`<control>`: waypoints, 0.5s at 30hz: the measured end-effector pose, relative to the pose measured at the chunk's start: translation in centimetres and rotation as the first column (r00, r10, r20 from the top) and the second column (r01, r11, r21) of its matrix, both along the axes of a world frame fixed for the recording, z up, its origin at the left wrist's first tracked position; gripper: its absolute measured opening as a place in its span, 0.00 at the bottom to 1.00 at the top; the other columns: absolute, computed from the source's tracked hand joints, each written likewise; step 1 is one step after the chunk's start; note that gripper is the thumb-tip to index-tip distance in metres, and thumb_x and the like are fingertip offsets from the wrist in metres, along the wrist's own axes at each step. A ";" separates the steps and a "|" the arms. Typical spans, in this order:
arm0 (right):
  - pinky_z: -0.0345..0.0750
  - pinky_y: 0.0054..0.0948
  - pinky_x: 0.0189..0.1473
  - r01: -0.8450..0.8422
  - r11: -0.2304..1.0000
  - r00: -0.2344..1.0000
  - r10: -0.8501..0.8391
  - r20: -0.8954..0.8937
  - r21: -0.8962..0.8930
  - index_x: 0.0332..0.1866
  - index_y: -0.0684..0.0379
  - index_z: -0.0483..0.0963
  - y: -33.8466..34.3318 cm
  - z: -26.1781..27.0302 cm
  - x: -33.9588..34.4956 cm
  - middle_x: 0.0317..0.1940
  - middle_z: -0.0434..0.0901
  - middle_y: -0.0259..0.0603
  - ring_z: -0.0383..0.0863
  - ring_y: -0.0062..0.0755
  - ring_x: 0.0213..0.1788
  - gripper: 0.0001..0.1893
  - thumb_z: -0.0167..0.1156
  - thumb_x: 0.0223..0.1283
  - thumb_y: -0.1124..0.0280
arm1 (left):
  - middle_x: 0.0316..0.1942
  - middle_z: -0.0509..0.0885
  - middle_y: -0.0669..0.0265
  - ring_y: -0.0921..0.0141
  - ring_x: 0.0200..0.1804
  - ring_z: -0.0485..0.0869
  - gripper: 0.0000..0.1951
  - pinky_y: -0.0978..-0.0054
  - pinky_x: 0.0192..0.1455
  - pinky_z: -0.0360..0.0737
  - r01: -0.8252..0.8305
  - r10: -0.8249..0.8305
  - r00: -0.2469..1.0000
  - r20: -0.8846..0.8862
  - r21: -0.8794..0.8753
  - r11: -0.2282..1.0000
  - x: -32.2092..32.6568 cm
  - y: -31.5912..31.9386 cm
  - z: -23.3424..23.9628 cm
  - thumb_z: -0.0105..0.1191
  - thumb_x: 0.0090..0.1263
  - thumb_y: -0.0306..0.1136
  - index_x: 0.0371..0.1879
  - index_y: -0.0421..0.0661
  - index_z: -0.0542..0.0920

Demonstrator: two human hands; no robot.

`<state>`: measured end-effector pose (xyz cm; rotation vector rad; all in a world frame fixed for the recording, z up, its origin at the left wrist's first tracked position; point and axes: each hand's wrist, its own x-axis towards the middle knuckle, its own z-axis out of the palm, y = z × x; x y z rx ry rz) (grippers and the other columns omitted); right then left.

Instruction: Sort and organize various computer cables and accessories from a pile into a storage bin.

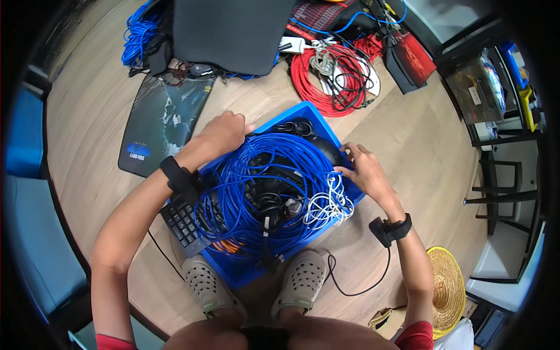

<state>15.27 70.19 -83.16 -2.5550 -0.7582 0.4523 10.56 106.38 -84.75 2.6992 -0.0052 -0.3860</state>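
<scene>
A blue plastic bin (313,111) stands on the floor between my feet and hands. Inside it, a large tangled coil of blue network cable (236,175) covers black cables and devices. My left hand (227,129) is curled at the bin's upper-left rim; what lies under its fingers is hidden. At the right rim is my right hand (367,168), thumb and fingers apart, the thumb beside the blue cable. Just below that thumb lies a bundle of thin white cable (330,203). A black computer mouse (326,151) rests near the right fingers. One black keyboard (186,223) juts out over the left side.
Beyond the bin lie a coil of red cable (306,85), a dark printed mouse pad (162,122) and a plain black panel (232,35). More blue cable (138,37) sits at the far left. A straw hat (448,288) is at lower right, near shelving (477,142).
</scene>
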 end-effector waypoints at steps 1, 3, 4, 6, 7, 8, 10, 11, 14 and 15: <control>0.81 0.48 0.51 -0.010 1.000 1.000 0.010 -0.029 0.010 0.58 0.63 0.75 0.1 0.3 0.0 0.44 0.83 0.58 0.85 0.60 0.49 0.27 0.75 0.57 0.61 | 0.40 0.84 0.38 0.41 0.46 0.87 0.21 0.49 0.53 0.84 -0.020 0.004 0.988 -0.157 -0.100 0.995 -0.1 0.9 -0.2 0.53 0.80 0.44 0.42 0.32 0.83; 0.81 0.48 0.50 -0.019 1.000 0.998 0.019 -0.056 0.006 0.58 0.63 0.76 -0.1 0.4 -0.1 0.43 0.83 0.58 0.85 0.60 0.48 0.27 0.76 0.55 0.64 | 0.35 0.84 0.37 0.45 0.43 0.88 0.17 0.52 0.49 0.84 -0.019 0.021 1.000 0.017 -0.111 0.994 -1.3 1.1 -1.3 0.56 0.76 0.37 0.36 0.31 0.84; 0.81 0.47 0.50 -0.011 1.000 0.997 0.010 -0.081 -0.011 0.58 0.64 0.77 -0.2 0.5 -0.2 0.42 0.84 0.57 0.86 0.59 0.46 0.27 0.77 0.53 0.68 | 0.30 0.85 0.36 0.48 0.40 0.89 0.12 0.55 0.45 0.83 0.002 0.023 0.981 0.193 -0.130 0.992 -1.5 0.6 -1.2 0.60 0.71 0.30 0.30 0.31 0.84; 0.81 0.46 0.50 -0.008 1.000 0.997 0.008 -0.078 0.002 0.58 0.64 0.77 -0.2 0.8 -0.6 0.42 0.84 0.57 0.86 0.58 0.45 0.28 0.78 0.51 0.72 | 0.30 0.85 0.37 0.47 0.39 0.89 0.09 0.56 0.44 0.84 0.018 0.007 0.975 0.223 -0.111 0.994 -1.4 -0.1 -0.5 0.61 0.68 0.27 0.30 0.31 0.84; 0.81 0.46 0.49 0.003 1.000 0.997 -0.002 -0.080 0.010 0.58 0.65 0.78 -0.2 0.9 -0.9 0.41 0.84 0.57 0.86 0.57 0.44 0.29 0.78 0.48 0.76 | 0.31 0.85 0.39 0.46 0.39 0.88 0.06 0.57 0.42 0.84 0.041 -0.017 0.969 0.248 -0.095 0.995 -1.3 -0.5 0.0 0.63 0.65 0.23 0.29 0.32 0.83; 0.82 0.44 0.49 0.014 1.000 0.993 -0.016 -0.115 -0.021 0.61 0.65 0.78 0.0 1.5 -1.0 0.42 0.84 0.56 0.86 0.54 0.43 0.31 0.77 0.47 0.80 | 0.30 0.85 0.40 0.46 0.37 0.88 0.06 0.58 0.40 0.85 0.070 0.009 0.927 0.376 -0.194 0.979 -1.3 -0.8 0.0 0.62 0.63 0.21 0.26 0.31 0.82; 0.82 0.44 0.49 -0.006 0.999 0.993 0.002 -0.121 -0.032 0.62 0.65 0.77 0.2 1.8 -1.4 0.43 0.84 0.56 0.86 0.54 0.43 0.32 0.76 0.47 0.81 | 0.29 0.85 0.39 0.46 0.37 0.88 0.07 0.58 0.40 0.85 0.073 -0.007 0.943 0.333 -0.186 0.980 -0.6 -1.1 0.4 0.62 0.64 0.22 0.25 0.31 0.82; 0.82 0.43 0.50 -0.022 0.999 0.992 0.016 -0.127 -0.047 0.63 0.65 0.77 0.3 1.7 -1.5 0.44 0.84 0.57 0.86 0.53 0.43 0.32 0.76 0.47 0.82 | 0.28 0.84 0.39 0.46 0.37 0.88 0.08 0.58 0.40 0.85 0.079 -0.024 0.957 0.288 -0.183 0.980 -0.4 -1.2 0.6 0.61 0.65 0.22 0.25 0.31 0.81; 0.83 0.44 0.51 -0.025 1.000 0.994 0.024 -0.102 -0.017 0.63 0.66 0.77 0.2 1.2 -1.6 0.47 0.83 0.57 0.86 0.53 0.45 0.32 0.74 0.47 0.84 | 0.27 0.84 0.40 0.45 0.38 0.88 0.09 0.56 0.42 0.85 0.069 -0.031 0.966 0.256 -0.142 0.987 -0.2 -2.1 1.2 0.62 0.67 0.25 0.27 0.31 0.83; 0.83 0.45 0.52 -0.027 1.000 0.998 0.026 -0.065 -0.009 0.63 0.66 0.77 0.2 1.0 -1.7 0.48 0.83 0.57 0.86 0.54 0.46 0.31 0.74 0.47 0.84 | 0.27 0.84 0.40 0.44 0.39 0.88 0.10 0.55 0.44 0.85 0.059 -0.042 0.980 0.196 -0.083 0.995 -0.2 -2.4 1.5 0.63 0.68 0.27 0.28 0.32 0.84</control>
